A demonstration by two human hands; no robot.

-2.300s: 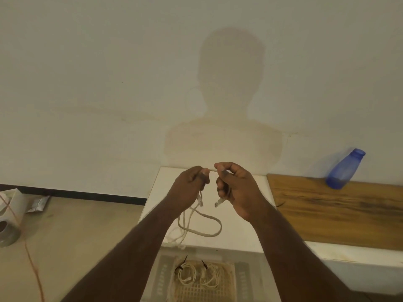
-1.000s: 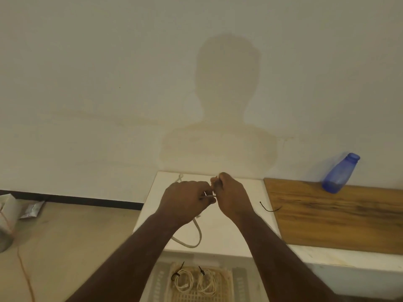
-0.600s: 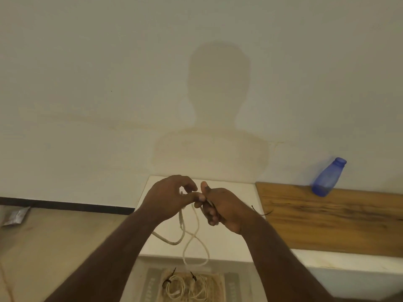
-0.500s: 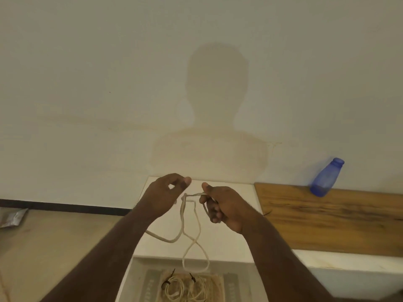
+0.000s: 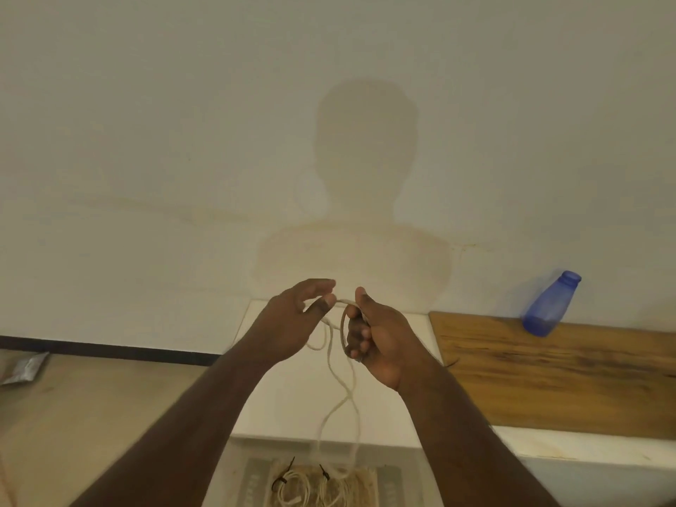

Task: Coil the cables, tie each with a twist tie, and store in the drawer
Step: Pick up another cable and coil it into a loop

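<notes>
— Two coiled cables (image 5: 311, 486), each tied with a dark twist tie (image 5: 280, 481), lie in the open drawer (image 5: 256, 481) below.
— Nearby?
— A blue plastic bottle (image 5: 548, 303) tilts on the wooden board (image 5: 556, 375).
— The grip?
— Right hand (image 5: 376, 338) clenches a loop of pale cable (image 5: 338, 382); left hand (image 5: 292, 323) pinches it above the white surface (image 5: 292, 408).

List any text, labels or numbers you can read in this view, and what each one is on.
None can be read.
The blue bottle shows no label on this side.
The silver packet on the floor is too small and blurred to show any print.
The cable held in the left hand and the right hand, and the tied coils below, show no markings.
</notes>
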